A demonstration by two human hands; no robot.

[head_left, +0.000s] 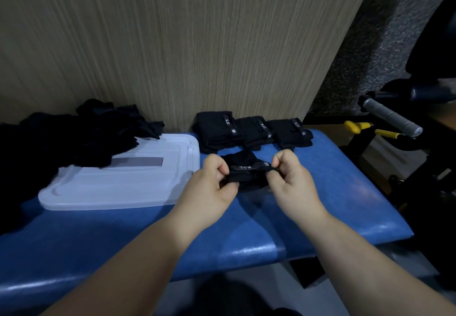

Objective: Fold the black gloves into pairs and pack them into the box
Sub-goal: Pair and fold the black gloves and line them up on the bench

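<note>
1. the left hand [209, 187] and right hand [293, 182] hold one folded black glove [248, 172] between them, just above the blue padded worktop [320, 192]; each grip is clenched on an end of the glove, thumb and fingers pinching the cloth.
2. a grey strap runs across the held glove from one hand to the other.
3. three folded glove pairs [251, 129] sit in a row at the back edge of the worktop, touching the wood-grain wall panel [172, 44] and each other; the held glove is just in front of them, apart from them.
4. a white plastic lid [118, 185] lies flat on the worktop left of the hands, its right edge near the left hand.
5. a loose pile of black gloves [61, 138] covers the far left, overlapping the lid's back left corner.
6. open blue surface lies to the right of the right hand up to the worktop's right edge, and in front of the hands toward the near edge, crossed only by the forearms.
7. beyond the right edge stands dark equipment with a grey handle [392, 118] and yellow parts [355, 126].
8. whether the white lid sits on a box cannot be told.
</note>
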